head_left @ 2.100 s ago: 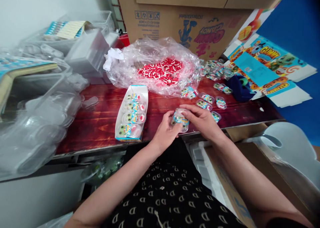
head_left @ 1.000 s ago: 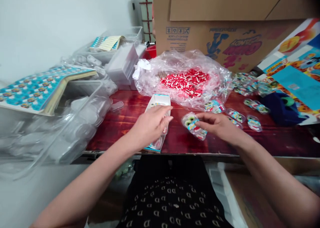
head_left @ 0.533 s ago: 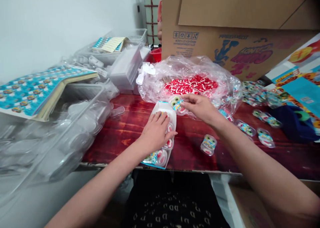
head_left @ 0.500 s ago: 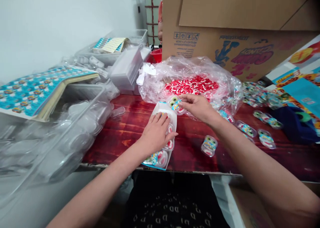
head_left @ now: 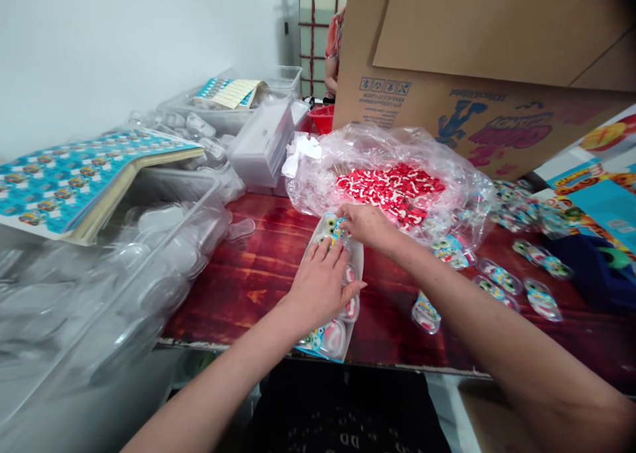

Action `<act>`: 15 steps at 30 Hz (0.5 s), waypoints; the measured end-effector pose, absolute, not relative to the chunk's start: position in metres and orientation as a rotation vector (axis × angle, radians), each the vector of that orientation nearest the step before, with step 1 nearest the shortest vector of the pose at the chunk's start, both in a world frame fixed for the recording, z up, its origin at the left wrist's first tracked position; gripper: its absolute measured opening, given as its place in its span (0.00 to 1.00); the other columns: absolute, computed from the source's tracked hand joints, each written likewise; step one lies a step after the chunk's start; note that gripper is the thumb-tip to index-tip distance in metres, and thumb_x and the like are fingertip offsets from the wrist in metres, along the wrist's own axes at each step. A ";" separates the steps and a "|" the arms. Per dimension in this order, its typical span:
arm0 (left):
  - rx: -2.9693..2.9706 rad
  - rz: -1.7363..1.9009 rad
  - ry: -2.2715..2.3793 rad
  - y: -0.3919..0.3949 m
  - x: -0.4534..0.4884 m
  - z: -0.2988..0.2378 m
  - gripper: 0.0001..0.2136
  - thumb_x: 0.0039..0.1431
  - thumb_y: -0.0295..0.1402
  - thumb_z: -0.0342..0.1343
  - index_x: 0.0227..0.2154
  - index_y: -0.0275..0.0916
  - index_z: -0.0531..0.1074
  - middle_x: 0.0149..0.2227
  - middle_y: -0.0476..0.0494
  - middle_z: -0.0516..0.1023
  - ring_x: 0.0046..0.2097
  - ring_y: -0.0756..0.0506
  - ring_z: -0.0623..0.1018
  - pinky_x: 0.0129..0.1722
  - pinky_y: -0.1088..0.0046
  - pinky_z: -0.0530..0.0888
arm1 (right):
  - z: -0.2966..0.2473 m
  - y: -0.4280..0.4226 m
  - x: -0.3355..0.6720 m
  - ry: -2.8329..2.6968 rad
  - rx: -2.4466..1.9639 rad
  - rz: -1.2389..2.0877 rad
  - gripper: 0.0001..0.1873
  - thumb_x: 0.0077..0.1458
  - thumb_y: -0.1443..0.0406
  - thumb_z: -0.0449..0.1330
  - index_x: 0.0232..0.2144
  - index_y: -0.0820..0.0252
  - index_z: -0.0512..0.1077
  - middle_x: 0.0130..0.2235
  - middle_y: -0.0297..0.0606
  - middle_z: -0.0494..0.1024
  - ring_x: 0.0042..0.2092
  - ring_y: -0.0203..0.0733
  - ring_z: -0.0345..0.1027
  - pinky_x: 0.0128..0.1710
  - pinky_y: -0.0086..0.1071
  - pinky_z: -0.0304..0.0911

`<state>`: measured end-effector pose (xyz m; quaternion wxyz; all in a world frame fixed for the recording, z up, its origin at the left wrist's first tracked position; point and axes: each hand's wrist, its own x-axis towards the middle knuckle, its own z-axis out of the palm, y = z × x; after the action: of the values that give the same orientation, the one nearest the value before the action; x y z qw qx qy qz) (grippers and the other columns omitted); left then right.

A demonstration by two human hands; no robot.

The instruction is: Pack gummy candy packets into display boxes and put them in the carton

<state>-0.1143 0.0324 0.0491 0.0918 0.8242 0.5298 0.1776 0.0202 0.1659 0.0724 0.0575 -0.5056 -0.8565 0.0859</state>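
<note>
A narrow white-and-blue display box (head_left: pixel 356 265) lies on the table, with clear candy packs (head_left: pixel 334 339) along it. Fingers stretched out, my left hand (head_left: pixel 322 284) rests flat across the packs in the middle of the box. At the box's far end, my right hand (head_left: pixel 368 226) grips a small candy pack (head_left: pixel 331 225) with a green-eyed label. My right fingers hide part of that pack. Another loose pack (head_left: pixel 426 312) is on the table to the right, partly behind my right forearm.
Behind the box lies a plastic bag of red-and-white candies (head_left: pixel 397 185). Clear tubs of plastic shells (head_left: pixel 163 241) and label sheets (head_left: pixel 64 181) are at left. More packs (head_left: pixel 541 299), a blue tape dispenser (head_left: pixel 591 267) and a big carton (head_left: pixel 422 102) stand right and behind. A person's arm (head_left: pixel 332 75) shows behind.
My right hand has brought its candy pack left and down into the far end of the box. My left hand stays flat on the packs. The camera view has shifted slightly.
</note>
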 end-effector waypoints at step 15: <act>2.428 0.543 1.553 0.031 -0.116 0.049 0.29 0.65 0.50 0.49 0.57 0.28 0.68 0.63 0.23 0.64 0.67 0.27 0.59 0.65 0.46 0.54 | 0.075 0.159 0.004 -2.824 -1.656 0.013 0.16 0.63 0.63 0.54 0.42 0.59 0.81 0.42 0.52 0.83 0.45 0.53 0.77 0.41 0.37 0.66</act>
<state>-0.1165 0.0315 0.0487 0.1041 0.8233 0.5267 0.1842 0.0042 0.1593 0.0752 -0.0662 -0.5047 -0.8607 0.0040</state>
